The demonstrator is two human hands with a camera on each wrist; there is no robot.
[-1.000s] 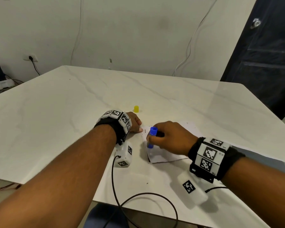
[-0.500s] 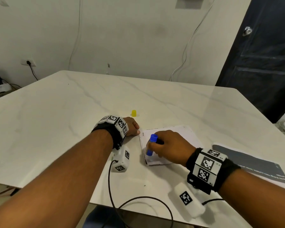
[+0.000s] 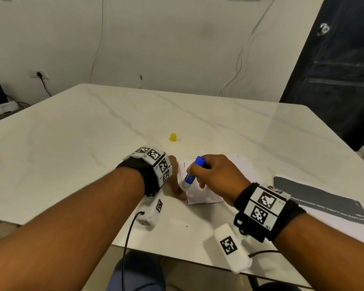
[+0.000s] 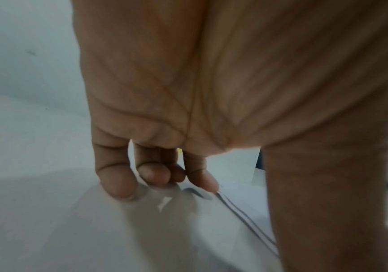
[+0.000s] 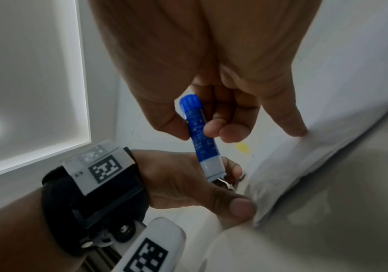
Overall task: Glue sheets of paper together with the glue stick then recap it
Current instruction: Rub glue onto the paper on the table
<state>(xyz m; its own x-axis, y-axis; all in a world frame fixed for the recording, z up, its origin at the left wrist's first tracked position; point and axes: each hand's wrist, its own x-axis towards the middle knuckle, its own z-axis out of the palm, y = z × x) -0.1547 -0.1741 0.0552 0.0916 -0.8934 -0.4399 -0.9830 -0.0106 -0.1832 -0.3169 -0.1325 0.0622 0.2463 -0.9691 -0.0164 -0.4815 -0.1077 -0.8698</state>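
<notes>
A white paper sheet [image 3: 206, 194] lies near the table's front edge. My right hand [image 3: 212, 175] grips a blue glue stick [image 3: 192, 172], tilted, its uncapped grey tip down on the paper's left part. In the right wrist view the thumb and curled fingers pinch the glue stick [image 5: 198, 139], and the little finger rests on the paper [image 5: 293, 165]. My left hand [image 3: 173, 181] presses on the paper's left edge with straight fingers [image 4: 118, 182]. The yellow cap [image 3: 173, 137] stands alone on the table beyond both hands.
A dark grey printed sheet [image 3: 324, 198] lies to the right of the white paper. The white marble table [image 3: 72, 154] ends close in front of me. Cables hang from both wrist units over the front edge. A dark door [image 3: 334, 80] stands at the right.
My left hand has slid toward me along the paper's left edge. The right hand still holds the glue stick over the same part of the paper.
</notes>
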